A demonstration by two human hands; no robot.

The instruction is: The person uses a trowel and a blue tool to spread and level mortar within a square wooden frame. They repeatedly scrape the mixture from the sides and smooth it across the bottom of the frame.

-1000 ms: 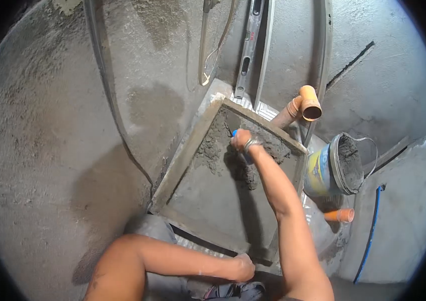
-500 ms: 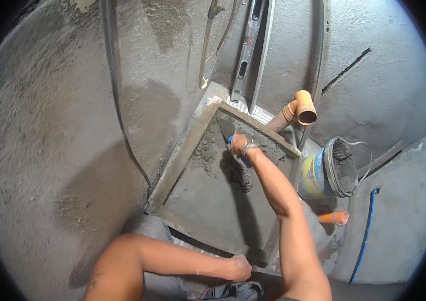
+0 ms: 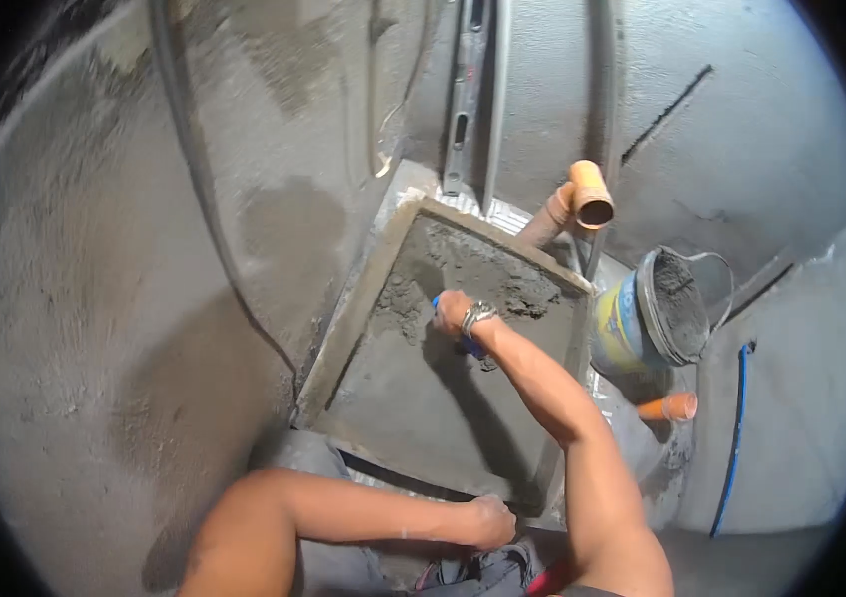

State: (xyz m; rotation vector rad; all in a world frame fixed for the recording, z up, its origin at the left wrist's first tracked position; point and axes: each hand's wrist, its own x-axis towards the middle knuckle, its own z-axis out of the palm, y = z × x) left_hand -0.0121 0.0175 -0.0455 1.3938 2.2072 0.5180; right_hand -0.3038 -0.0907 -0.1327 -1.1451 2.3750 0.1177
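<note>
My right hand (image 3: 455, 311), with a bracelet at the wrist, is closed around the blue handle of a trowel (image 3: 471, 347). The trowel's dark blade blends into the wet mortar (image 3: 482, 257) beyond my fingers. That mortar lies rough and lumpy at the far end of a raised rectangular frame (image 3: 353, 298), while the nearer surface is smoother. My left hand (image 3: 491, 522) is closed in a fist by the frame's near edge, and nothing shows sticking out of it.
Right of the frame, a bucket of mortar (image 3: 679, 308) leans toward me. Orange pipes (image 3: 594, 197) rise behind the frame, and another orange pipe end (image 3: 679, 407) sticks out below the bucket. A spirit level (image 3: 463, 109) stands against the back wall. A blue tube (image 3: 735, 438) lies at right.
The view has shifted slightly. My right hand and the trowel have moved a little toward me and left over the mortar. My left fist stays by the near edge.
</note>
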